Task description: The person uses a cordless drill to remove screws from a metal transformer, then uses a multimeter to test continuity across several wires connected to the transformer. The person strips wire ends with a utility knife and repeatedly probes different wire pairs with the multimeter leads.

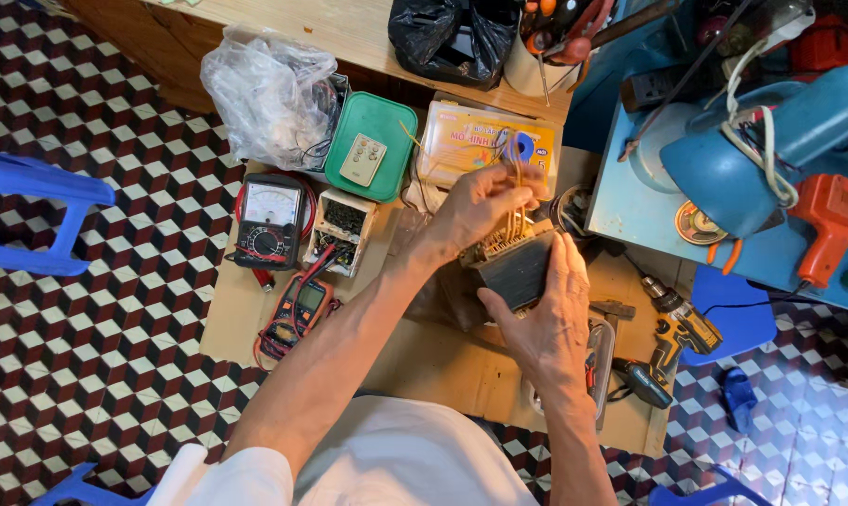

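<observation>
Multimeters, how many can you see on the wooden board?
2. A black analog multimeter with a needle dial lies at the board's left edge. An orange digital multimeter lies just below it, beside the left forearm. Others may be hidden under the plastic bag.
</observation>
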